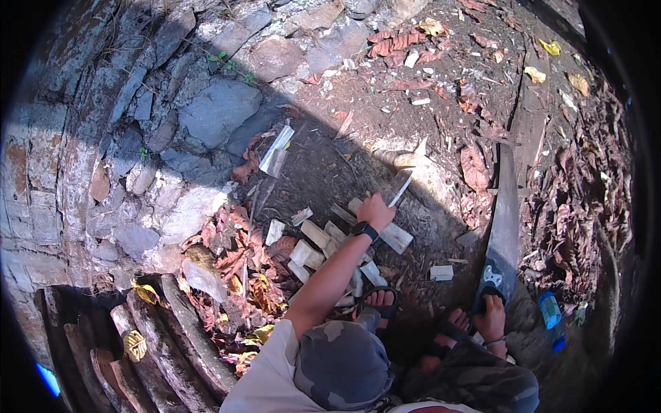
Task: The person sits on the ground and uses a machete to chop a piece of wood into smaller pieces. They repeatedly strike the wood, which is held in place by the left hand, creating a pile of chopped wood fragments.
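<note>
My left hand (375,212), with a dark watch at the wrist, reaches forward and is closed around a knife; its handle is hidden by my fingers. The broad knife blade (401,187) points away to the right, near a pale, sunlit wood stump (420,165). Beneath my left wrist lie several split wood pieces (315,234), some overlapping. On the right, close to my feet, my right hand (490,320) grips the dark handle of a handsaw. The long saw blade (506,220) extends away from me over the ground and narrows at its far end.
A stone wall (220,113) rises on the left. Curved tiles or logs (162,344) are stacked at the lower left. Beside my right hand lies a blue-labelled plastic bottle (549,310). Dry leaves (564,186) cover the right side. My sandalled foot (380,301) is near the wood.
</note>
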A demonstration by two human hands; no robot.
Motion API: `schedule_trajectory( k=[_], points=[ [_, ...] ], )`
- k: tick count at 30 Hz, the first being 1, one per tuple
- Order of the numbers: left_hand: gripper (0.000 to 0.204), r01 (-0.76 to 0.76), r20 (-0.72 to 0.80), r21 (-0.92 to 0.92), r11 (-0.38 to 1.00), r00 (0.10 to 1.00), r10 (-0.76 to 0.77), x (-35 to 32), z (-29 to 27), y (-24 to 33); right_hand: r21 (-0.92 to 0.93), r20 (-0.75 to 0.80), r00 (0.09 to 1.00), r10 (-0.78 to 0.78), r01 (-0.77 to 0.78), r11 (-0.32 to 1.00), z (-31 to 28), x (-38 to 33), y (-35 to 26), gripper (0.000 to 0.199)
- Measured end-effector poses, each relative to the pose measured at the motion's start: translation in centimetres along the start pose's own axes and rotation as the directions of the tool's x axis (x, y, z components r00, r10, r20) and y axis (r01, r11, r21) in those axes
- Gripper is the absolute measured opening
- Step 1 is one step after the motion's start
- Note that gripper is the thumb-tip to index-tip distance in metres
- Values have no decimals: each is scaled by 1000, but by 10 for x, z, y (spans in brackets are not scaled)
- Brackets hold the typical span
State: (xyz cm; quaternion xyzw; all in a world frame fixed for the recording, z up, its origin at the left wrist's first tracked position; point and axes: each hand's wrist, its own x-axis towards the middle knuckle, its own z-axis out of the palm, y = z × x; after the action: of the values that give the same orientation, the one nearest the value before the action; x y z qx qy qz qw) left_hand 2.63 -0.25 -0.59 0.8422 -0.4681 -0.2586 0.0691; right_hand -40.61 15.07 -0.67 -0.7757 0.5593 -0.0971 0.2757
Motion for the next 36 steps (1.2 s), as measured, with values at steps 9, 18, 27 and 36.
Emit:
schedule_trajectory(
  k=[9,18,27,36],
  points=[
    [41,38,3,96,995,999,-38,-6,12,11,-9,49,995,92,-92,996,-1,0,-3,51],
    [34,-13,137,-139,990,990,32,22,-2,-25,21,15,1000,22,-22,1000,-29,16,-35,59],
    [15,184,508,-726,662,792,337,-6,-78,21,512,-40,999,-7,26,859,-40,59,-75,38],
    [14,73,385,-855,513,753,534,-78,-165,141,876,177,903,-391,37,482,-31,117,-158,71]
  ],
)
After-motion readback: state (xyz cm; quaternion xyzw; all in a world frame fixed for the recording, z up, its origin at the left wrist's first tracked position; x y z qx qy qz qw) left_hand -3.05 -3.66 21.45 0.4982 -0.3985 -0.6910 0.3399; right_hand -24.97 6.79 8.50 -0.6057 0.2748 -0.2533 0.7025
